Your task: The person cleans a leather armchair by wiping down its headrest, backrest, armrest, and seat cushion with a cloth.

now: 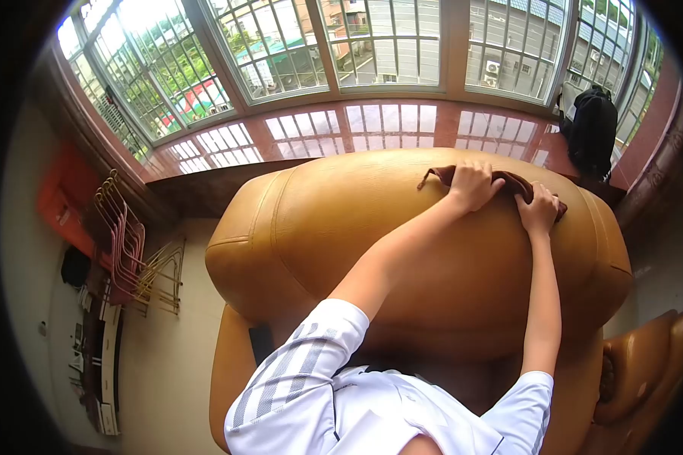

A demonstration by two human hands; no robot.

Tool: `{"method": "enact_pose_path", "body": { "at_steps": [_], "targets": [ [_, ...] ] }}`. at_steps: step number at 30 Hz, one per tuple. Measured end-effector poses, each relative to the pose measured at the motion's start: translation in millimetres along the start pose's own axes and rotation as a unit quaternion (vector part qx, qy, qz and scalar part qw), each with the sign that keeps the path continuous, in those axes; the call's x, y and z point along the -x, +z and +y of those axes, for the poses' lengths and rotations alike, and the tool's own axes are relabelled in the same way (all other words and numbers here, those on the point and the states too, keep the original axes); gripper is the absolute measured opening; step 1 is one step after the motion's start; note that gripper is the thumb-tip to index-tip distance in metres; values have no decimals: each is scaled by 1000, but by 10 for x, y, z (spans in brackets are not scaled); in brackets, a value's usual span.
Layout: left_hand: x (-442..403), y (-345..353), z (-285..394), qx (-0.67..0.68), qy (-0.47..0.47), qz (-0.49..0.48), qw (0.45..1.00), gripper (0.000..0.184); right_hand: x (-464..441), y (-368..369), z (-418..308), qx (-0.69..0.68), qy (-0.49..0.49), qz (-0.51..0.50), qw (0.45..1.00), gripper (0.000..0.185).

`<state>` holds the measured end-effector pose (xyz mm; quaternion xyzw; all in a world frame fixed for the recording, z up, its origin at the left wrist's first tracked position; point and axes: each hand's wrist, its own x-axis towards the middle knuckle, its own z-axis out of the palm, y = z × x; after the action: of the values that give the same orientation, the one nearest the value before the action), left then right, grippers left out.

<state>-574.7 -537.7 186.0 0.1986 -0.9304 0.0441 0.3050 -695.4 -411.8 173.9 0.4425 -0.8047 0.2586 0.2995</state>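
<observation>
A dark brown cloth [514,181] lies bunched along the top of the tan leather sofa back [402,220]. Its thin left end sticks out beyond my left hand [473,186], whose fingers are wrapped over the cloth. My right hand [539,208] grips the same cloth near its right end, thumb on the near side. A short stretch of cloth shows between the two hands. The cloth rests against the leather.
Barred windows and a glossy reddish sill [379,125] lie behind the sofa. A black bag [590,133] stands on the sill at right. Stacked metal-framed chairs [129,239] are at left. Another tan sofa [645,364] is at lower right.
</observation>
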Motion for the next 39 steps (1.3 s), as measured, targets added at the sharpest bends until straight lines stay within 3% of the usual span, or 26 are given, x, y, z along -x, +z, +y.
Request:
{"method": "enact_pose_path", "body": {
  "at_steps": [5,9,12,17,18,21,29,35,39],
  "targets": [
    [-450,246,-163,-8,1,-18,1000,46,-38,7,6,15,13,12,1000,34],
    [-506,329,-192,-26,-3,41,999,48,-49,49,37,-9,16,-14,1000,35],
    [-473,346,-145,-67,-71,104,990,53,-207,109,143,-7,-19,-50,999,35],
    [-334,324,31,-55,-228,83,969,52,-428,334,321,-52,-96,-54,993,34],
    [-297,313,59,-45,-266,71,960,52,-479,308,310,-53,-97,-95,989,33],
    [-129,281,219,-69,-259,133,954,50,-551,403,370,-79,-117,-98,985,31],
    [182,142,622,-49,-267,85,959,43,-684,473,415,-38,-254,-71,964,27],
    [124,146,554,-21,-263,62,963,39,-970,698,496,-110,-317,-141,931,28],
    [138,121,519,26,-248,102,963,36,-1056,595,413,-34,-353,-187,916,29]
  ]
}}
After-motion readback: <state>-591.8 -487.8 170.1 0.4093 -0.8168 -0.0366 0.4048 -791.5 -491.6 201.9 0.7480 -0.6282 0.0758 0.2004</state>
